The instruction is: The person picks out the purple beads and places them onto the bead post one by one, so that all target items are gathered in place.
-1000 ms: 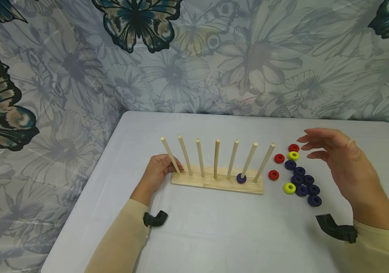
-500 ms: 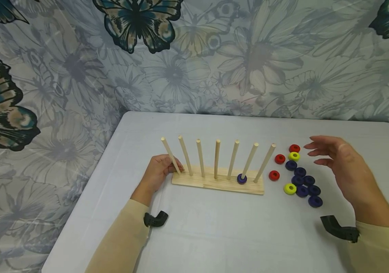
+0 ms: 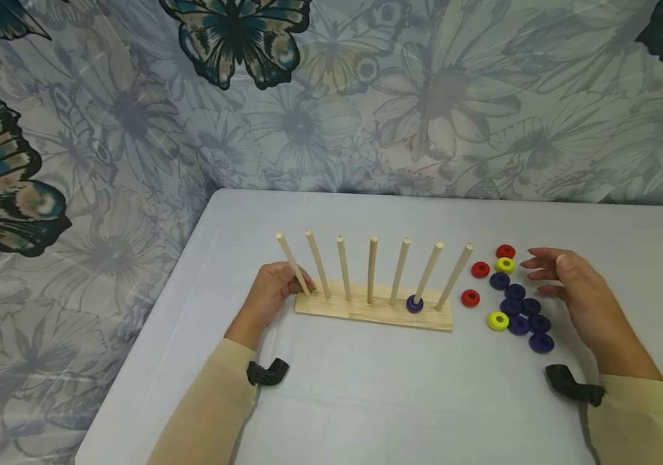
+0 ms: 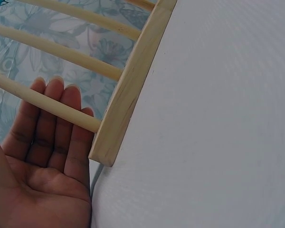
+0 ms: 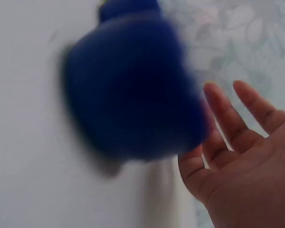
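My left hand (image 3: pixel 273 290) is at the left end of a wooden peg stand (image 3: pixel 322 307). In the left wrist view its fingers (image 4: pixel 54 128) lie nearly straight behind the end peg (image 4: pixel 61 109), close against the base; the thumb is mostly out of sight. One dark blue ring (image 3: pixel 415 304) sits low on the second peg from the right. My right hand (image 3: pixel 584 297) hovers beside the loose rings with fingers spread and nothing held. A blurred blue ring (image 5: pixel 133 90) fills much of the right wrist view, in front of the fingertips.
Right of the stand lie several dark blue rings (image 3: pixel 519 325), three red rings (image 3: pixel 470 298) and two yellow rings (image 3: pixel 497 321) on the white table (image 3: pixel 401 400). A butterfly-patterned cloth (image 3: pixel 331 129) hangs behind the table.
My right hand has come lower and nearer to the front beside the rings. The left hand stays at the stand's end, and no ring has visibly moved on the table.
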`<move>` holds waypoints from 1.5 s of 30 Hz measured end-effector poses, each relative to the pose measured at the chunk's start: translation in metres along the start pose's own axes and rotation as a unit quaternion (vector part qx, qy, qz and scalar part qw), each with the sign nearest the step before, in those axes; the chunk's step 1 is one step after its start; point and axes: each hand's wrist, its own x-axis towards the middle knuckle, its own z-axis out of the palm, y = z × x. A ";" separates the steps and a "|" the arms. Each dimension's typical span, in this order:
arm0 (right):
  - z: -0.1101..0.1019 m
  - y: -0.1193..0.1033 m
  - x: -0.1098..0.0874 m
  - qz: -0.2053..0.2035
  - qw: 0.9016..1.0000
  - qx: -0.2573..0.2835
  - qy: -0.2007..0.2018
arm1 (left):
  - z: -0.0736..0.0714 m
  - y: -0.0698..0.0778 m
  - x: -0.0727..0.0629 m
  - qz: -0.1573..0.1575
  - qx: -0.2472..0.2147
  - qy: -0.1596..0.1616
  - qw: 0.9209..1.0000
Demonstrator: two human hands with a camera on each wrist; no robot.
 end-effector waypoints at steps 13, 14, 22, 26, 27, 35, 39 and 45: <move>0.000 0.024 -0.002 0.081 0.991 -0.100 -0.025 | -0.001 -0.001 0.000 0.006 -0.004 -0.003 1.000; 0.000 0.024 -0.002 0.081 0.991 -0.106 -0.026 | -0.001 -0.001 0.000 0.005 -0.003 -0.003 1.000; 0.002 0.024 0.000 0.073 0.985 -0.149 -0.042 | 0.000 0.001 0.000 0.002 -0.001 0.001 1.000; 0.002 0.025 0.000 0.068 0.985 -0.156 -0.038 | 0.000 0.001 0.000 0.003 -0.002 -0.001 1.000; 0.002 0.025 0.000 0.067 0.985 -0.157 -0.036 | 0.000 0.000 0.000 0.003 -0.002 -0.001 1.000; 0.003 0.025 -0.003 0.056 0.986 -0.156 -0.020 | 0.000 -0.001 0.001 0.002 -0.004 -0.002 1.000; 0.003 0.025 -0.003 0.061 0.986 -0.156 -0.018 | 0.000 0.000 0.001 -0.002 -0.004 -0.001 1.000; 0.003 0.026 -0.001 0.071 0.986 -0.151 -0.012 | 0.000 0.000 0.001 -0.001 -0.002 0.000 1.000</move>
